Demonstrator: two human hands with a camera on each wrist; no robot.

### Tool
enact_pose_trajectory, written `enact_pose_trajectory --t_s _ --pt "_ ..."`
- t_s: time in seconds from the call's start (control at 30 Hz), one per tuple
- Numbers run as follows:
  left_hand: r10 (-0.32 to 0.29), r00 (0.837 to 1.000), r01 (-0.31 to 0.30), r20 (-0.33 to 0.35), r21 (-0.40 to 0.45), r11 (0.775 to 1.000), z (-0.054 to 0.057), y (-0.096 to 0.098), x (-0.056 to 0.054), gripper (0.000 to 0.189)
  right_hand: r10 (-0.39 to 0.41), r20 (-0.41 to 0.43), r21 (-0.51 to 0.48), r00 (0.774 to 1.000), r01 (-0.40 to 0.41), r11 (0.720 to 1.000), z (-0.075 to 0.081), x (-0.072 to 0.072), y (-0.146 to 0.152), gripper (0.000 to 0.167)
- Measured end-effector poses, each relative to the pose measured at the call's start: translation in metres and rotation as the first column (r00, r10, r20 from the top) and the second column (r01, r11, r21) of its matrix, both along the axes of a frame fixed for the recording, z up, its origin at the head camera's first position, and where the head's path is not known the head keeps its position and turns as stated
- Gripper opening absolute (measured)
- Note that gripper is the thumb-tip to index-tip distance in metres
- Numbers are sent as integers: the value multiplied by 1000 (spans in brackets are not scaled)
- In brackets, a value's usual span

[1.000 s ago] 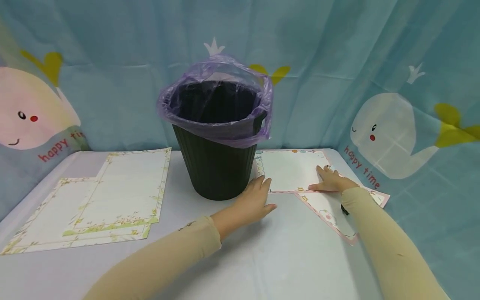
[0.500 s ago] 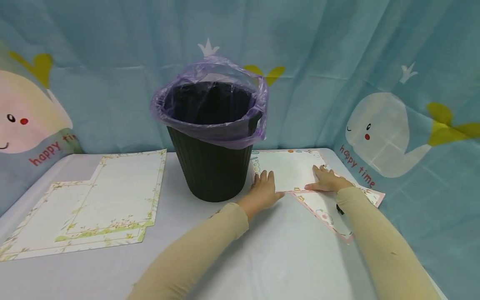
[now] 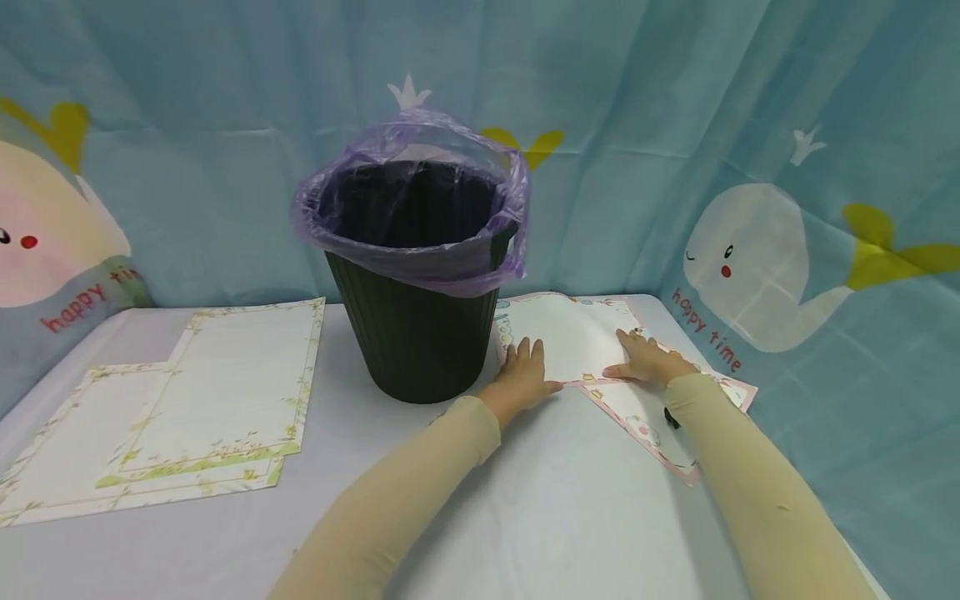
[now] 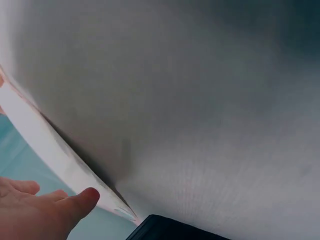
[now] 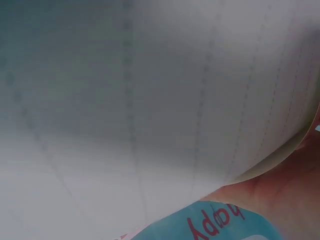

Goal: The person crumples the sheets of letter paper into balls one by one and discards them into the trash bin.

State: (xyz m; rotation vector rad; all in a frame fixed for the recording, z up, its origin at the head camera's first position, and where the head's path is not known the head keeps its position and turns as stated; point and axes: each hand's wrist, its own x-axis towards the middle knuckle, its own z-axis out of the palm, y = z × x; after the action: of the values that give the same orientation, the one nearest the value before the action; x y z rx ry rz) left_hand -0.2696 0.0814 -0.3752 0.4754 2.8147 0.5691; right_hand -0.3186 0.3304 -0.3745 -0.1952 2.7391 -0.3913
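Spread fingers on both hands for us here: our left hand [image 3: 521, 382] is over the near left corner of the pink-bordered sheet [image 3: 573, 340], and our right hand [image 3: 647, 362] lies on its right side. No pinch that we can make out, and we can't tell if either thumb is tucked under. The sheet sits right of the black bin [image 3: 416, 346], with its far edge bowed up off the table [image 3: 540, 508] a bit. We'd say go light and even on both sides, so that bow doesn't turn into a crease. Watch the second sheet [image 3: 639, 421] too: it seems to run underneath, so pressing hard could drag it along. And our left hand's close to the bin, so we'd keep that wrist clear of it.
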Motion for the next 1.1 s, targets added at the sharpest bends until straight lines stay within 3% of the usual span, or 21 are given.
enact_pose_trajectory --t_s 0.17,0.5,0.67,0.8,1.0,1.1 --pt "10 1000 -9 22 -14 1000 -1 2 -6 82 -11 -6 33 1000 11 999 -4 -1 -4 100" --pt "34 999 -35 -11 -109 993 -4 8 -17 84 -68 8 28 998 67 997 -5 -2 -3 103" --pt "60 997 -54 42 -135 989 -5 7 -19 87 -37 8 -34 999 37 999 -7 -1 -4 100" --pt "65 996 -50 61 -221 974 -6 10 -22 84 -56 17 -71 998 57 996 -5 1 -5 101" --pt "77 997 -73 -2 -319 945 -10 18 -31 77 -47 15 -119 999 48 992 -5 -1 -4 100" --pt "72 997 -78 -30 -393 916 -10 20 -36 71 -28 9 -129 1000 29 991 -6 -2 -6 97"
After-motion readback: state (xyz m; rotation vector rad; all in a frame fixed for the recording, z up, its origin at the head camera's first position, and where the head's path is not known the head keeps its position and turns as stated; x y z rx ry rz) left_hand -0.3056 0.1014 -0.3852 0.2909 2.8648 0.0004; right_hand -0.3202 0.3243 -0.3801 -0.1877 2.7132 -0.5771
